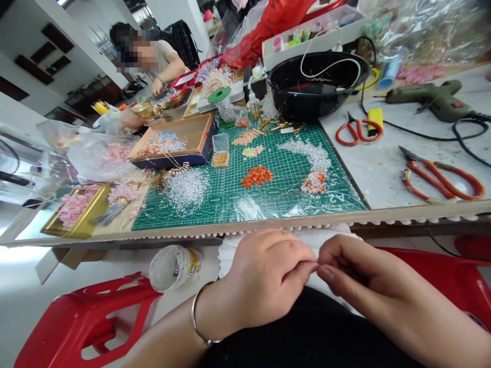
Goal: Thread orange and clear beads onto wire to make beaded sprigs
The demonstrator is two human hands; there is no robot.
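White ruffled fabric (245, 250) lies beneath both hands, just below the near edge of the green cutting mat (276, 194). The left hand (261, 278), a silver bangle (199, 313) at its wrist, and the right hand (364, 271) meet with their fingertips (312, 267) pinched together on something too thin to make out. On the mat lie clear beads (307, 156) and orange beads (257, 176). Right of the mat are a green hot glue gun (431, 99) and orange-handled scissors (358, 132); beyond it sits a black bowl (316, 84).
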